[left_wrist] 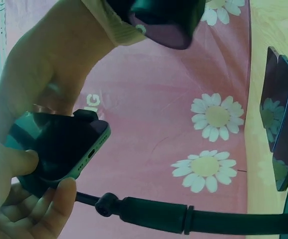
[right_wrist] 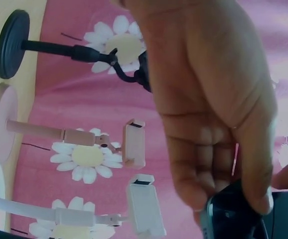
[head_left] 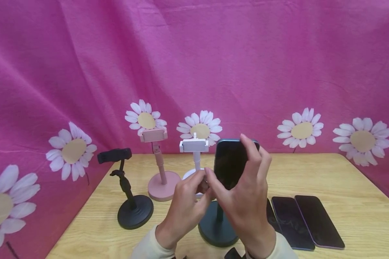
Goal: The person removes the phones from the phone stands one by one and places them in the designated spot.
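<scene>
A smartphone [head_left: 230, 163] with a teal edge stands upright at the top of a dark green phone stand [head_left: 219, 216]. My right hand [head_left: 246, 194] grips it across the screen, forefinger at the top edge and thumb by the left edge. At the lower left edge, my left hand [head_left: 188, 205] pinches the phone with curled fingers. The left wrist view shows the phone's charging port end [left_wrist: 91, 153] and a black clip tab [left_wrist: 85, 114] against its side. In the right wrist view only a corner of the phone [right_wrist: 231, 216] shows, with a thumb over it.
Left of my hands stand a black phone stand [head_left: 135, 212], a pink one [head_left: 163, 185] and a white one [head_left: 194, 145]. Several dark phones lie on the right of the wooden table [head_left: 343, 183], including one with a purple edge [head_left: 319, 221]. A pink flowered cloth [head_left: 246, 72] hangs behind.
</scene>
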`<action>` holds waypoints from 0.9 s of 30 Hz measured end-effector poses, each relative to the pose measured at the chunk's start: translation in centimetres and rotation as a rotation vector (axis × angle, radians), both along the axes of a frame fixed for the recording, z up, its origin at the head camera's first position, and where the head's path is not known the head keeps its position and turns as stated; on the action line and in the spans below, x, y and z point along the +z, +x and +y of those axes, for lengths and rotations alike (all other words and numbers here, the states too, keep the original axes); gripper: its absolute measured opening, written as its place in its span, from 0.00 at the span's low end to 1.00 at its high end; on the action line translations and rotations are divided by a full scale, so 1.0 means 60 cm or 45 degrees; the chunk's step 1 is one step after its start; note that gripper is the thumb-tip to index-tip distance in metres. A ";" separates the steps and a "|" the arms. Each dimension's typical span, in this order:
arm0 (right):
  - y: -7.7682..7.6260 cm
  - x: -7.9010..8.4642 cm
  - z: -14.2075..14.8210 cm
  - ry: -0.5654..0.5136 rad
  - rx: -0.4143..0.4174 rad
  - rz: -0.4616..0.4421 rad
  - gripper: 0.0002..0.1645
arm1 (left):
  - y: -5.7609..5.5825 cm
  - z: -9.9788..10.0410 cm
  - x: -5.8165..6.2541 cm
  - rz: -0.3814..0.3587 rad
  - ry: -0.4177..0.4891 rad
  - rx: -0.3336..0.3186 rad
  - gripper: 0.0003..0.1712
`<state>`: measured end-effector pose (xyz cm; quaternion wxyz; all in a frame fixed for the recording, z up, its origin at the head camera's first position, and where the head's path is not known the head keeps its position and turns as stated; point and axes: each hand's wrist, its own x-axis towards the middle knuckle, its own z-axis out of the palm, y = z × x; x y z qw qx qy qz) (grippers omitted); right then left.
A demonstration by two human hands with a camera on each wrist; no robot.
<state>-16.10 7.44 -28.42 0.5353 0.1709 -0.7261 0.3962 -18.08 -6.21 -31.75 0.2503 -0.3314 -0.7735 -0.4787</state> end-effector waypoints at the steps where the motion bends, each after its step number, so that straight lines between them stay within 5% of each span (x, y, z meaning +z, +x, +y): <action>1: -0.002 -0.001 0.000 -0.005 -0.009 0.005 0.55 | 0.000 -0.001 0.002 -0.023 -0.005 -0.008 0.15; 6: -0.008 -0.004 0.003 0.006 -0.012 0.003 0.56 | -0.001 -0.011 0.015 -0.135 -0.010 -0.018 0.22; 27: -0.016 -0.007 0.007 0.037 0.066 0.085 0.52 | 0.002 -0.018 0.022 -0.028 -0.025 0.087 0.20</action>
